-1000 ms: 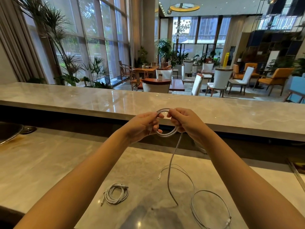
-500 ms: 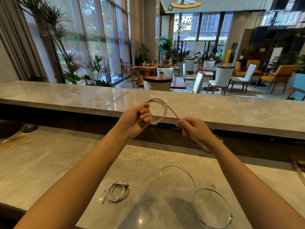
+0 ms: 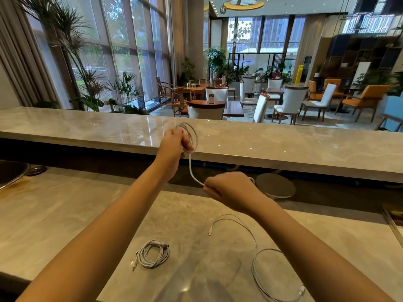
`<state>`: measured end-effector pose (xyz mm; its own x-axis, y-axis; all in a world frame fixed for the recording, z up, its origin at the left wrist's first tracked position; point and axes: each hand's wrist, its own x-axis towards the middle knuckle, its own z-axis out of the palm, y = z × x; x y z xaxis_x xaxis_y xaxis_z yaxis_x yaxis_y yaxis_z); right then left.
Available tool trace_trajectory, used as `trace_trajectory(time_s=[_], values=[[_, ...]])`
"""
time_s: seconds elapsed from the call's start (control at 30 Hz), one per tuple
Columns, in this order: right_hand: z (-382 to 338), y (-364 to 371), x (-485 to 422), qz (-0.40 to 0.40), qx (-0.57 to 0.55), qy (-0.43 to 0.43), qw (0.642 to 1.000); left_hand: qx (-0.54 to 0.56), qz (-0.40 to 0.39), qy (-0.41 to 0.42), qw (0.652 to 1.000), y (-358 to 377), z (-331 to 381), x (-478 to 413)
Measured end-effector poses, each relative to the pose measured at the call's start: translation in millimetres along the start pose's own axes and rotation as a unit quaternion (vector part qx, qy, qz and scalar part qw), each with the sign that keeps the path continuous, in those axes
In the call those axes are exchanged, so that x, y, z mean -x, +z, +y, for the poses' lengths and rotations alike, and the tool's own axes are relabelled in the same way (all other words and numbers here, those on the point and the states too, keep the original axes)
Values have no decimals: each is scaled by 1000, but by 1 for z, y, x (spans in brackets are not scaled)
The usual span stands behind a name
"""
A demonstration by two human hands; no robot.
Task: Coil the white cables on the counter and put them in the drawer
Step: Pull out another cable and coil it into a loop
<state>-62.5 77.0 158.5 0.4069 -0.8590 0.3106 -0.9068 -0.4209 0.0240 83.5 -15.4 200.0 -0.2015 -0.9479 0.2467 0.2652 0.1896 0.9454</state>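
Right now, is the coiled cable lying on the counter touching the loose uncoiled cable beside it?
Apart. The head view shows the coiled cable and the loose cable lying on the counter with bare marble plainly between them.

Bare counter (image 3: 65, 214) lies open left of the coiled cable (image 3: 152, 253) and loose cable (image 3: 257, 253).

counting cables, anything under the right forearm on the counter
Yes: a loose white cable runs under the right forearm and shows on both sides. The stretch beneath the arm is hidden, so anything else there cannot be seen. A coiled cable lies apart, to the left.
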Motion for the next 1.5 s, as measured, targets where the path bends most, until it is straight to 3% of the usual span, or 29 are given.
trace_trajectory(time_s=[0.07, 0.17, 0.3, 0.47, 0.67, 0.73, 0.83, 0.9, 1.0, 1.07, 1.2, 1.3, 1.33, 1.43, 1.5], values=[[-8, -19, -7, 58, -18, -37, 997, -131, -35, 28, 990, -1, -7, 7], [-6, -47, -17, 125, -31, -47, 991, -220, -107, 10, 969, -4, -14, 19], [7, -65, -29, 150, -16, 7, 989, -124, -229, -65, 963, -5, -14, 32], [29, -57, -26, 137, -50, 31, 989, 27, -263, -166, 950, -11, -15, 35], [48, -37, -9, 95, 116, 47, 988, 91, -286, -190, 935, -18, -15, 36], [44, -33, -8, 59, 94, 95, 989, 90, -280, -199, 935, -14, -16, 38], [34, -28, -10, 44, -55, 189, 980, 109, -275, -204, 933, -7, -16, 40], [30, -26, -10, 62, -253, 249, 933, 107, -272, -201, 935, -4, -16, 39], [25, -28, -3, 41, -549, 292, 782, 61, -268, -188, 943, -4, -14, 37], [26, -29, 1, 22, -639, 284, 714, -4, -265, -166, 950, -2, -13, 38], [25, -23, 4, 3, -734, 274, 621, -189, -223, -75, 953, 7, -14, 42], [24, -15, 7, 26, -800, 266, 537, -195, -170, -47, 965, 12, -18, 42], [23, -13, 8, 31, -801, 262, 538, -193, -153, -43, 968, 12, -21, 41], [15, -6, 6, 56, -736, 280, 614, -263, -120, -6, 957, 15, -31, 39], [10, 0, 2, 89, -709, 297, 633, -297, -97, 14, 950, 17, -37, 37]])
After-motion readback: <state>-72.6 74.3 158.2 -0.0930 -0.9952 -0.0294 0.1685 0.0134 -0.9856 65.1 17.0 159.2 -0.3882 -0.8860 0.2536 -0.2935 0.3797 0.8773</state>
